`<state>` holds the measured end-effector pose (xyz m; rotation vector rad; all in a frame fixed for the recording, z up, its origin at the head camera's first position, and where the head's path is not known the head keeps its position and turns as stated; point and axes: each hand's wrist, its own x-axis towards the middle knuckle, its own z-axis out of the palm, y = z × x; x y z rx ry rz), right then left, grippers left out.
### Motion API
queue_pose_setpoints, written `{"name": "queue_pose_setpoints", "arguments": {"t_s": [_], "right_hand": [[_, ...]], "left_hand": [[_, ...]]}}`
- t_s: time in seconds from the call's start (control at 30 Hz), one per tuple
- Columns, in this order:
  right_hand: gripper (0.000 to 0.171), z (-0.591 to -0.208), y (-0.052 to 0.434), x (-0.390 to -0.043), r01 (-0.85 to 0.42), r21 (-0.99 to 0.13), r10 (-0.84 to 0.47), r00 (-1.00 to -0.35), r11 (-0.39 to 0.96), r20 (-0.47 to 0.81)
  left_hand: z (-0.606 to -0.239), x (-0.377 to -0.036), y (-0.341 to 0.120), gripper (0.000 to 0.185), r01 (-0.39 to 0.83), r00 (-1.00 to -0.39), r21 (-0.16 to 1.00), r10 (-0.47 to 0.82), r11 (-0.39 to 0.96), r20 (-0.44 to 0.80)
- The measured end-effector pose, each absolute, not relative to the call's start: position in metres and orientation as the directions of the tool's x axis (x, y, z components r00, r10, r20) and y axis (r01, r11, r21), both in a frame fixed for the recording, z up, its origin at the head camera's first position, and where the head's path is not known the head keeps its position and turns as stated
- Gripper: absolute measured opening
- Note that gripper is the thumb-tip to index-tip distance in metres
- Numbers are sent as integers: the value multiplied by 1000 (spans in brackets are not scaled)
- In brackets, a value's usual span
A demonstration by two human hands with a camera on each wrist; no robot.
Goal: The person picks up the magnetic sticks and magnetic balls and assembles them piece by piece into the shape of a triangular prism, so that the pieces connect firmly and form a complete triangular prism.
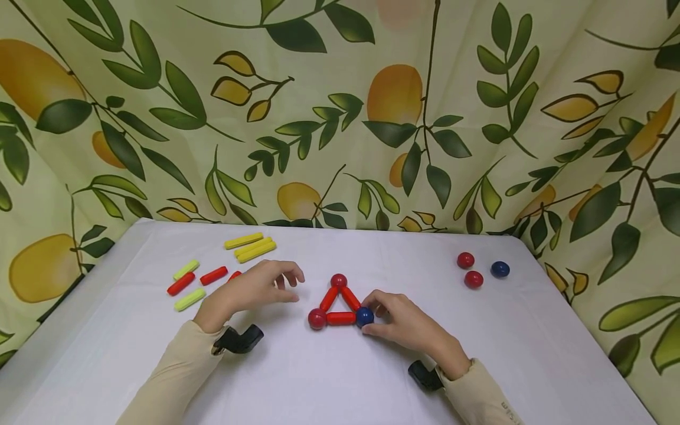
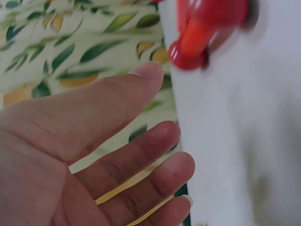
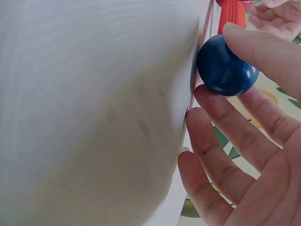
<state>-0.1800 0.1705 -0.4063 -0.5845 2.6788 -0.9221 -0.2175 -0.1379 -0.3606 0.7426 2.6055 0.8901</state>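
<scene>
My beige sleeves come in over a white cloth, a black cam at each wrist. My R hand pinches the blue ball at the triangle's nr R corner, thumb on one side, index fingertip on the other, opened only as far as the ball; the other fingers lie slightly bent & spread, as the R wrist view shows. The triangle lies mid-cloth btwn my hands: 3 red rods, joined by the blue ball, a nr L red ball & a far red ball at the tip. My L hand hovers just L of it, thumb & fingers well apart, loosely bent, gripping nothing.

Beyond my L forearm: 2 lime rods & 3 loose red rods, 1 partly hidden by my hand. Well off to the R, 2 loose red balls sit nr a loose blue ball. Farther back on the L, 3 yellow rods, longer than the rest, lie close together. A cream curtain w/ green leaves & orange fruit fills the bkgd.
</scene>
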Motion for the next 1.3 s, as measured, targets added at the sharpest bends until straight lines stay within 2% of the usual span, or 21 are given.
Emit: {"name": "queue_pose_setpoints", "arguments": {"t_s": [0.23,0.6,0.93,1.3], "right_hand": [[39,-406,170,-179,-289,-637,-447,-889,714,-97],[39,-404,170,-179,-286,-643,-447,-889,710,-99],[39,-406,171,-179,-278,-648,-444,-890,709,-104],[39,-406,170,-180,-271,-648,-439,-892,712,-109]], "left_hand": [[-353,-225,-170,31,396,-852,609,523,688,-36],[-353,-231,-200,35,305,-887,625,454,719,-89],[-361,-238,-221,35,237,-915,574,379,784,-139],[-373,-240,-220,31,191,-909,604,372,774,-189]]}}
